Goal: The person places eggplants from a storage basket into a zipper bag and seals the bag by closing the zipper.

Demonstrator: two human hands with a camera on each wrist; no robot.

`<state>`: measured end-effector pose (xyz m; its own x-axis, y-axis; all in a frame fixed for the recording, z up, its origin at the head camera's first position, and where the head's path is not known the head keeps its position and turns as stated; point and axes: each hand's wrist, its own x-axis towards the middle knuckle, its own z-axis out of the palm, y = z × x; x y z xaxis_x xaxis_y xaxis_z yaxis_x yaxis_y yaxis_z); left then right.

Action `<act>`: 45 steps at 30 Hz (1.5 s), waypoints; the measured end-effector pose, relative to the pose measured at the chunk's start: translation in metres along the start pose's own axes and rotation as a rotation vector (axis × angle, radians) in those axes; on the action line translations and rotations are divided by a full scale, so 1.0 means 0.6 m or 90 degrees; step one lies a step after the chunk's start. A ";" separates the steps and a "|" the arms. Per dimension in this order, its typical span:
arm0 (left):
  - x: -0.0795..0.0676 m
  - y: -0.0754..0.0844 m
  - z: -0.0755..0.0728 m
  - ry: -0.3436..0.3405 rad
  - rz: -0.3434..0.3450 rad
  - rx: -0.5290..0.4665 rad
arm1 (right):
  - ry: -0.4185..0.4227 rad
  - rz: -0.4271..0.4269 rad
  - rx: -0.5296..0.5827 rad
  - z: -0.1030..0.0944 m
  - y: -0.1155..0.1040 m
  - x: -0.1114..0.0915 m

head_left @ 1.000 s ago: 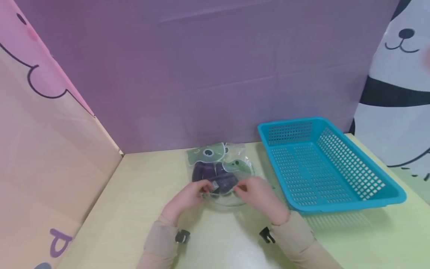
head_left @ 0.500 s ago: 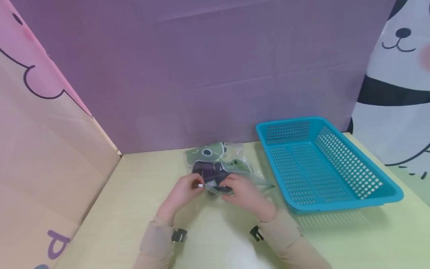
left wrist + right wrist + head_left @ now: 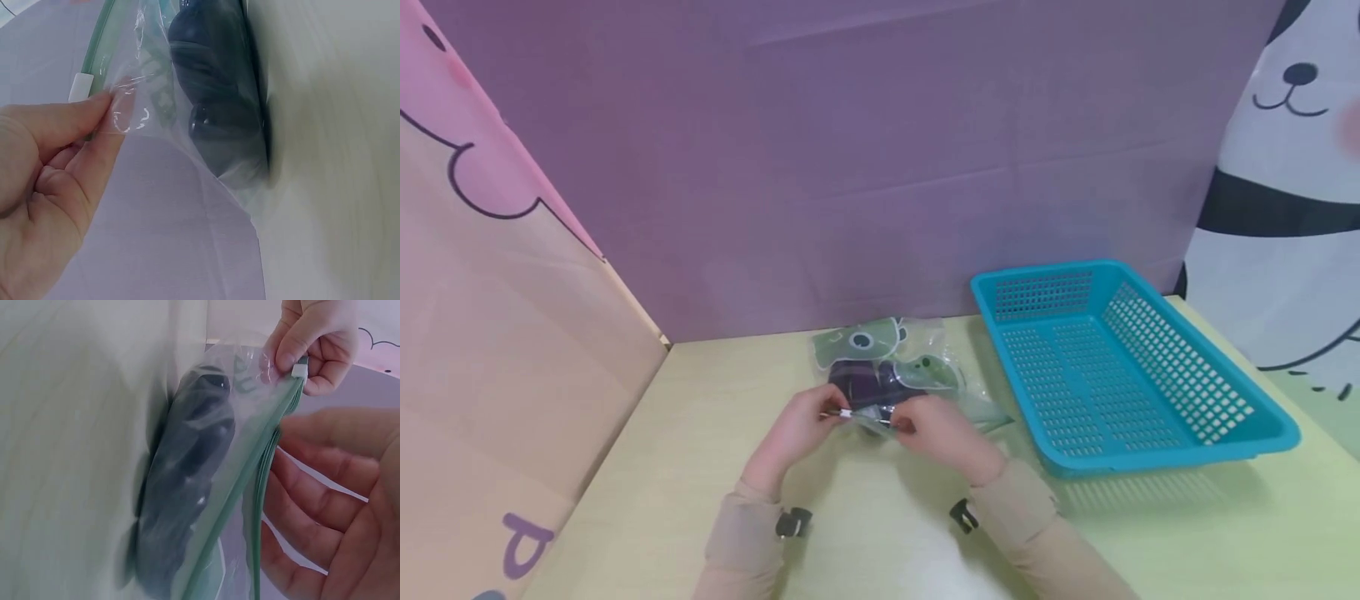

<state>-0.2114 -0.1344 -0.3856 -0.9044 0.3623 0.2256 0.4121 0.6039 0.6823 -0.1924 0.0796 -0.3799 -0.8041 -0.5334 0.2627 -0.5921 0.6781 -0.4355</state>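
Observation:
A clear zip bag [image 3: 928, 379] with green animal prints lies on the table, dark purple rounded things [image 3: 215, 81] showing through its plastic. My left hand [image 3: 800, 425] pinches the bag's corner between thumb and finger, right beside the white slider [image 3: 81, 87]. At the green zip strip [image 3: 240, 475], a short way along from the slider, the fingertips of my right hand [image 3: 938, 433] pinch the edge. Beyond that hand the two green strips stand apart, so the bag's mouth gapes there. Close to the slider the strips run together.
A blue plastic basket [image 3: 1138, 458] with perforated sides stands to the right of the bag. Behind the table [image 3: 700, 467] rises a purple cloth wall [image 3: 880, 167]. Printed panels close off the left and right sides.
Both hands have shifted slightly left. My right hand has come in closer to the left along the bag's edge, and the white slider now shows by the left fingertips.

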 end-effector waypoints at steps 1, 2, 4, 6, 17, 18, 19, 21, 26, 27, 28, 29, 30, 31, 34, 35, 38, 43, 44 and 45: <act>0.000 -0.001 -0.001 0.003 -0.001 -0.001 | 0.001 -0.002 0.002 0.000 -0.002 0.003; 0.000 0.000 -0.001 0.007 -0.003 -0.003 | 0.003 0.001 0.006 0.001 -0.005 0.007; 0.000 0.000 -0.002 0.018 -0.010 -0.007 | 0.016 -0.005 0.005 0.004 -0.010 0.016; 0.000 0.000 -0.003 0.034 -0.016 -0.007 | 0.031 -0.013 -0.002 0.007 -0.016 0.026; 0.002 0.001 -0.006 0.055 -0.044 -0.001 | 0.056 -0.037 -0.020 0.019 -0.037 0.062; 0.002 0.001 -0.006 0.052 -0.045 -0.003 | 0.057 -0.040 -0.025 0.020 -0.038 0.063; 0.002 0.001 -0.006 0.050 -0.046 -0.004 | 0.057 -0.043 -0.027 0.021 -0.039 0.065; 0.002 0.001 -0.006 0.046 -0.048 -0.008 | 0.057 -0.050 -0.029 0.023 -0.041 0.067; 0.001 -0.002 -0.004 0.040 -0.053 -0.024 | 0.057 -0.056 -0.030 0.030 -0.043 0.071; 0.000 -0.003 -0.004 0.040 -0.050 -0.024 | 0.057 -0.056 -0.033 0.032 -0.043 0.071; 0.000 -0.003 -0.004 0.039 -0.049 -0.025 | 0.057 -0.056 -0.034 0.032 -0.044 0.071; 0.000 -0.003 -0.004 0.039 -0.049 -0.026 | 0.057 -0.055 -0.034 0.033 -0.045 0.071; 0.000 -0.003 -0.004 0.038 -0.049 -0.028 | 0.056 -0.054 -0.034 0.033 -0.045 0.071; 0.000 -0.004 -0.004 0.038 -0.047 -0.027 | 0.056 -0.054 -0.034 0.034 -0.046 0.071; 0.000 -0.005 -0.004 0.035 -0.047 -0.028 | 0.052 -0.051 -0.038 0.034 -0.049 0.072; 0.000 -0.005 -0.004 0.034 -0.047 -0.028 | 0.050 -0.050 -0.040 0.034 -0.049 0.072; 0.000 -0.007 -0.004 0.027 -0.040 -0.025 | 0.047 -0.048 -0.052 0.034 -0.051 0.072; 0.001 -0.007 -0.002 0.013 -0.035 -0.035 | 0.046 -0.041 -0.060 0.034 -0.053 0.070; 0.001 -0.007 -0.002 0.010 -0.038 -0.037 | 0.044 -0.039 -0.059 0.034 -0.053 0.070; 0.000 -0.007 -0.002 0.008 -0.041 -0.041 | 0.043 -0.036 -0.058 0.035 -0.053 0.070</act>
<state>-0.2134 -0.1376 -0.3877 -0.9301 0.3151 0.1887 0.3459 0.5786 0.7387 -0.2062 0.0252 -0.3732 -0.7695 -0.5390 0.3426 -0.6363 0.6931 -0.3388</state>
